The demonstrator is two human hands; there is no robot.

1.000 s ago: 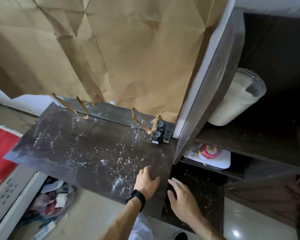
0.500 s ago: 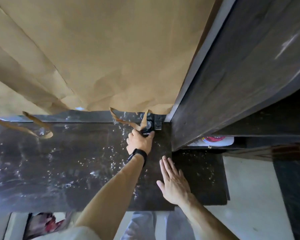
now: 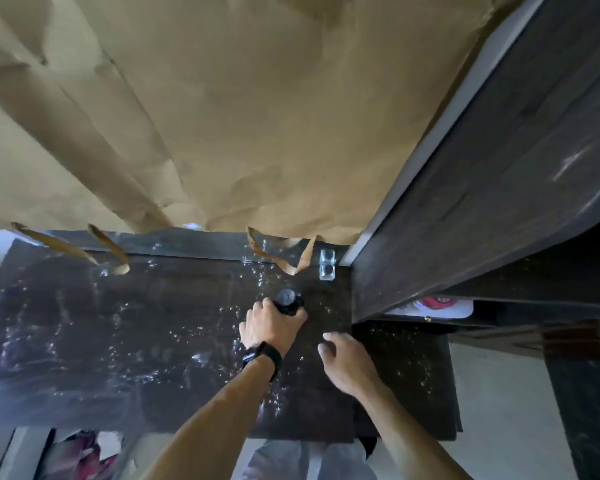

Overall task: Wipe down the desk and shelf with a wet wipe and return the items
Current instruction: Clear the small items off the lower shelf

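The dark desk (image 3: 125,341) is speckled with white dust and crumbs. My left hand (image 3: 269,325), with a black watch on its wrist, grips a small bottle with a black cap (image 3: 289,301) just above the desk, right of its middle. A second small bottle with a black cap (image 3: 327,270) stands in the back corner beside the shelf unit. My right hand (image 3: 347,360) hovers over the desk's right part with loosely bent fingers, holding nothing. No wet wipe is in view.
The dark shelf unit (image 3: 492,174) rises at the right; a white packet with a red print (image 3: 437,304) lies under its shelf. Crumpled brown paper (image 3: 243,109) covers the wall behind, with torn strips hanging onto the desk. Clutter lies on the floor at the lower left.
My left hand took one small bottle from the back corner and drew it toward me. My right hand lifted off the desk and its fingers curled a little.
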